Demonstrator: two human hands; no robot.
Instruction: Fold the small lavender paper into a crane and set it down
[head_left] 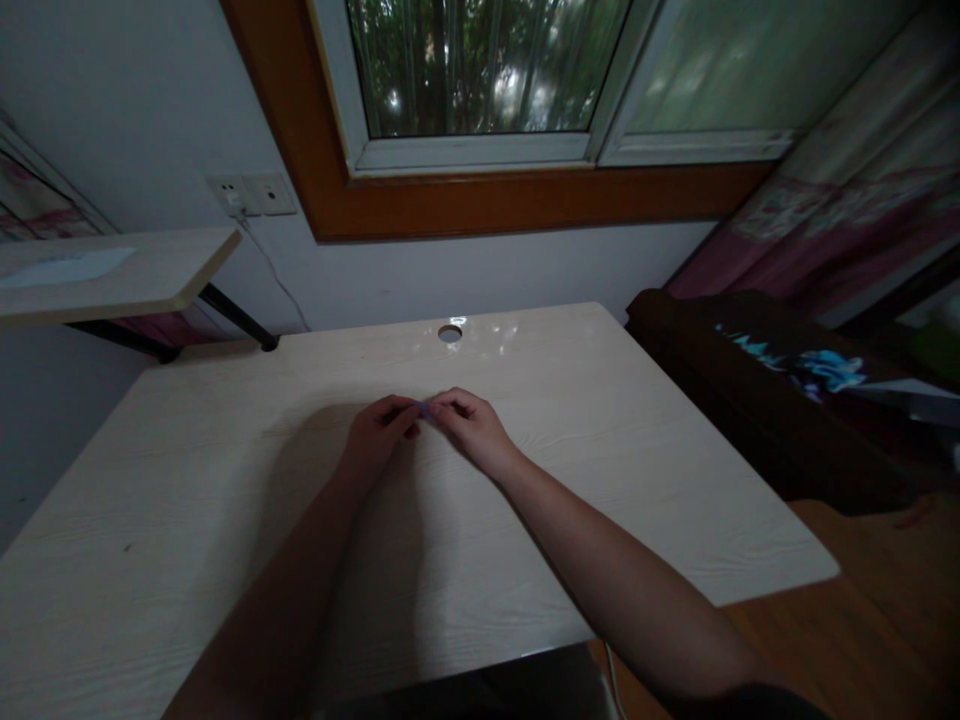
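A small bluish-purple object [424, 409] is pinched between my two hands over the middle of the desk [600, 440]. Its kind is too small and dim to make out. My left hand [379, 428] grips it from the left with closed fingers. From the right, my right hand [474, 428] pinches the same piece between thumb and fingers. The fingertips of both hands nearly meet, and they cover most of the object.
A round cable hole [450, 333] lies near the desk's back edge. At the left, a raised shelf [180, 265] stands on dark legs. A cord [274, 265] runs down from the wall socket [244, 195]. Dark brown furniture [750, 400] with cloth on it stands right of the desk.
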